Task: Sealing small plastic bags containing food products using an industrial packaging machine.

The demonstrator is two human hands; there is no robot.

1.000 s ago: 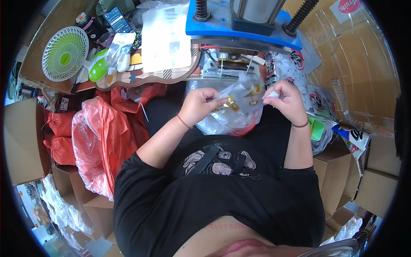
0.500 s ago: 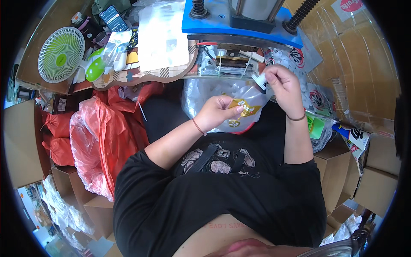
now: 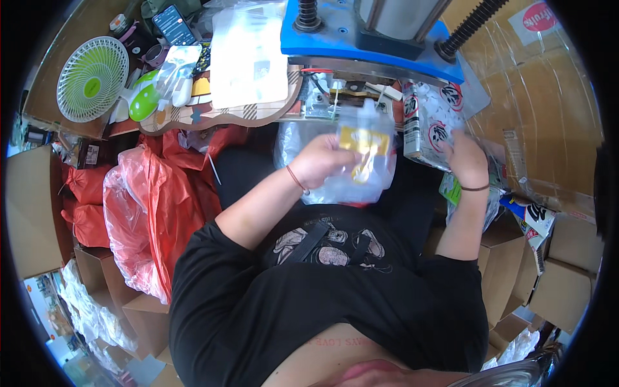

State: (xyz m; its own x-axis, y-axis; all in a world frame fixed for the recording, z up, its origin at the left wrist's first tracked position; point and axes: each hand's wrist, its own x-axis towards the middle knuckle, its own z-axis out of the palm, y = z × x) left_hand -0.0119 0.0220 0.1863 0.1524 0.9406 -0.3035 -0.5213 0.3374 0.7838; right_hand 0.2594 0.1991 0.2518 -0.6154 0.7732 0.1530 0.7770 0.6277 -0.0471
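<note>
My left hand (image 3: 320,164) is closed on the side of a clear plastic spout pouch (image 3: 366,132) with a gold printed band. The pouch hangs upright in front of the press, its pale spout (image 3: 368,107) at the top, somewhat blurred. Below and behind it lies a bulky clear plastic bag (image 3: 290,138) in front of my lap. To the right, my right hand (image 3: 469,162) is at the near edge of an open carton (image 3: 419,138) of small white plastic spouts or caps (image 3: 438,102). Its thumb and fingers look apart, with nothing visible in them; motion blurs the fingertips.
A press with a blue plate (image 3: 348,42) stands ahead, wires and metal parts beneath it. Left on the bench are a stack of clear pouches (image 3: 248,64), a green-and-white fan (image 3: 93,80) and a phone (image 3: 173,27). Red plastic bags (image 3: 145,213) and cardboard boxes (image 3: 509,251) flank me.
My right hand has let go of the white spout at the pouch and moved right to the carton. My left hand has turned the pouch upright, its spout now at the top.
</note>
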